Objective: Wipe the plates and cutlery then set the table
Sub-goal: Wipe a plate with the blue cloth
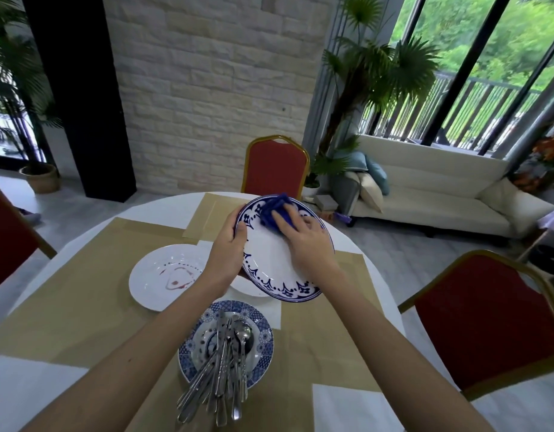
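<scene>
My left hand (230,247) grips the left rim of a white plate with a blue patterned border (269,257), held tilted above the table. My right hand (303,241) presses a blue cloth (274,213) against the plate's upper face. A white plate smeared with red sauce (163,275) lies to the left on the table. Another white plate (247,288) sits partly hidden under the held one. Nearer to me, a blue patterned plate (263,335) carries a pile of several metal forks, knives and spoons (222,369).
The round white table (35,391) is covered with brown paper sheets (82,294). Red chairs with gold frames stand at the far side (275,166), at the right (487,332) and at the left (4,238). A white sofa (425,194) and potted palms stand beyond.
</scene>
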The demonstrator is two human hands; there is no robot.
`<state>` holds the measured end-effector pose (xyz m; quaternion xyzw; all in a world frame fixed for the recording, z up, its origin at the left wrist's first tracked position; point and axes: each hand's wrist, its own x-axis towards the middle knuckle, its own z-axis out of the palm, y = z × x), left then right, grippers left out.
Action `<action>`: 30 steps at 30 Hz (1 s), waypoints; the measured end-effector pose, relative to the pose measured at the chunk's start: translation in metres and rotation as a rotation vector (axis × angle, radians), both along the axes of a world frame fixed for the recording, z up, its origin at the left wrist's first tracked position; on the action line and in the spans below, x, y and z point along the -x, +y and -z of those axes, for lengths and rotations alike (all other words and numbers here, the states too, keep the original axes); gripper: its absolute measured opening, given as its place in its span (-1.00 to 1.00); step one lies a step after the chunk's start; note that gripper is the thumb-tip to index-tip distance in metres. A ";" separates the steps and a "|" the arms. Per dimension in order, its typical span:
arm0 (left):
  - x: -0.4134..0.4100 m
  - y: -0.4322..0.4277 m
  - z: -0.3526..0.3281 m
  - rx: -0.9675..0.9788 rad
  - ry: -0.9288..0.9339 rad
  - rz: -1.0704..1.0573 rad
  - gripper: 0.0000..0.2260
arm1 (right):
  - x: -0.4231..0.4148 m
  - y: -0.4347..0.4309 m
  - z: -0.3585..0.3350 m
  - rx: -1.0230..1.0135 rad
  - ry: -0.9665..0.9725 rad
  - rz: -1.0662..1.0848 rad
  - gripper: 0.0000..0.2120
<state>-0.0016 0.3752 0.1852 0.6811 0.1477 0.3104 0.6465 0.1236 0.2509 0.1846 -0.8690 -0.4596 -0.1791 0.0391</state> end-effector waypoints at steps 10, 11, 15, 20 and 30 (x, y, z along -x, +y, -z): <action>0.001 0.010 0.007 -0.019 0.072 -0.276 -0.64 | 0.052 -0.011 0.008 0.171 0.358 -0.020 -0.46; 0.003 0.011 0.009 -0.009 0.081 -0.275 -0.64 | 0.049 -0.010 0.011 0.191 0.383 -0.050 -0.46; 0.009 0.012 0.006 0.007 0.076 -0.179 -0.67 | 0.020 -0.015 0.006 0.219 0.206 0.160 -0.57; 0.006 0.005 -0.003 0.027 0.096 0.053 -0.75 | 0.004 0.000 -0.005 0.019 -0.068 0.028 -0.41; 0.007 0.005 -0.006 0.027 0.091 0.092 -0.76 | 0.007 -0.008 -0.001 0.026 0.089 0.033 -0.31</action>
